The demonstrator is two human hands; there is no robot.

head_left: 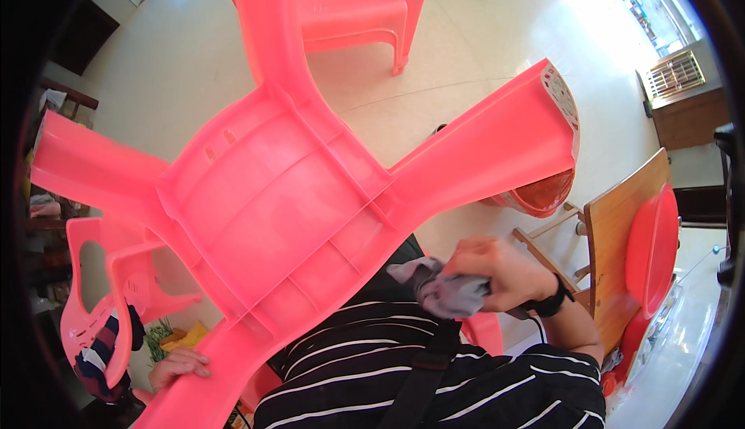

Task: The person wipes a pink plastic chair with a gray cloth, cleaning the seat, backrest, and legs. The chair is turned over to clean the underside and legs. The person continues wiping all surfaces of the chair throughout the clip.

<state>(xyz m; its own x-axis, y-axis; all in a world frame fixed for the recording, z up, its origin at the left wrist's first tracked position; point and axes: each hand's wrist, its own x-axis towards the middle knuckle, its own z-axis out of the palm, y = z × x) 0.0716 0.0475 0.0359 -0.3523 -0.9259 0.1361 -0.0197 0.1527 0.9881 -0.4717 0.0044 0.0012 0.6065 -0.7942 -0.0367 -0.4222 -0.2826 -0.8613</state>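
A pink plastic chair (273, 202) is tipped so that the ribbed underside of its seat faces me, with its legs spread outward. My left hand (177, 368) grips the edge of the leg at lower left, fingers over the rim. In my right hand (492, 269) is a crumpled grey cloth (448, 292), bunched in the fingers. That hand is in front of my striped shirt, to the right of the seat's edge and apart from the plastic. The right-hand leg's end (561, 106) shows a pale, perforated foot.
Another pink chair (361, 19) stands on the tiled floor ahead. At left is a pink chair (87, 318) with dark striped clothing (107, 347) on it. A red bucket (544, 190) is partly behind the right leg. Further right are a wooden table (617, 237) and a red basin (655, 248).
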